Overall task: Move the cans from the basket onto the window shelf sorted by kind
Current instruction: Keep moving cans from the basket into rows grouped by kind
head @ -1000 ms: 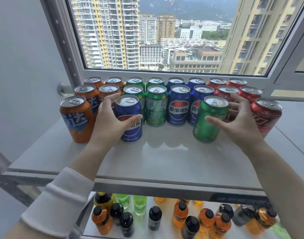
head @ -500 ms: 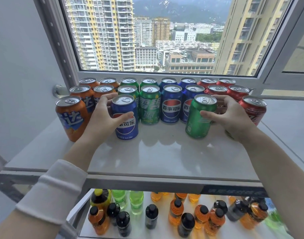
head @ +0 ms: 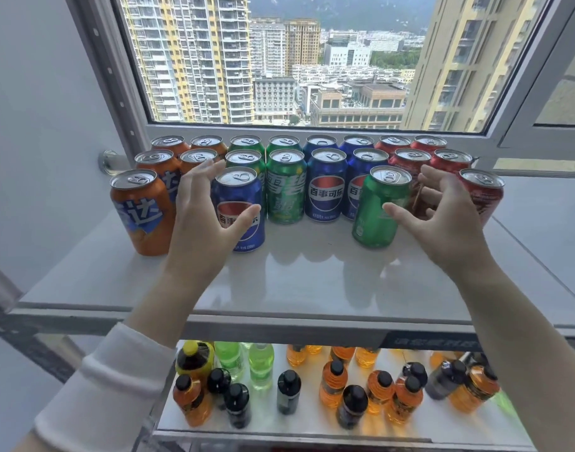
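**Two front cans sat in the wrong columns**

On the window shelf (head: pixel 312 282), across the middle of the frame, the cans stood in colour columns: orange at left, then green, blue, and red at right. Two cans in the front row broke that order. A blue Pepsi can (head: pixel 238 208) stood left of centre, ahead of the green column, and a green can (head: pixel 379 207) stood right of centre, ahead of the blue and red ones. The basket named in the task was not in view.

The left hand (head: pixel 203 220) was spread wide around the blue Pepsi can, fingers behind it and thumb across its front; whether it touched was hard to tell, and it held nothing. The right hand (head: pixel 442 216) was likewise open beside the green can, its thumb near the can's side, gripping nothing.

The step in hand appeared to be a swap. To do it well, each hand probably needed to close firmly around the can's middle, lift clear of the neighbours' rims rather than slide, and cross one can over in front of the other. The green can belonged before the Sprite can (head: pixel 285 187); the Pepsi before the blue column. The front orange Fanta can (head: pixel 141 212) stood close to the left wrist and could be knocked.
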The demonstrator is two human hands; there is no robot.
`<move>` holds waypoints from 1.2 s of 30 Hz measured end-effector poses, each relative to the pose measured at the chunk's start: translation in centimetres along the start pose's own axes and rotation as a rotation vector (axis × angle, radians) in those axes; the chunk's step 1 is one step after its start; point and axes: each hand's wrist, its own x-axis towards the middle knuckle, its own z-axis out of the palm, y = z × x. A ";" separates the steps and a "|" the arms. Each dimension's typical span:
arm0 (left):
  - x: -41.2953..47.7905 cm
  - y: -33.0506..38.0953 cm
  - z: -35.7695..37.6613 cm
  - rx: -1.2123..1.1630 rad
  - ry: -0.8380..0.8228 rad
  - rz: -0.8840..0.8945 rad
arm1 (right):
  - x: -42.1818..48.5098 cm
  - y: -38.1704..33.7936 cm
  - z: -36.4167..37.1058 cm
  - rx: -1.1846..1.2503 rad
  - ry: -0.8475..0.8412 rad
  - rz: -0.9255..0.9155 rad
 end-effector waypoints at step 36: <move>-35.0 -7.1 -14.4 0.076 -0.463 -0.238 | -42.5 -5.0 9.6 -0.013 -0.269 0.102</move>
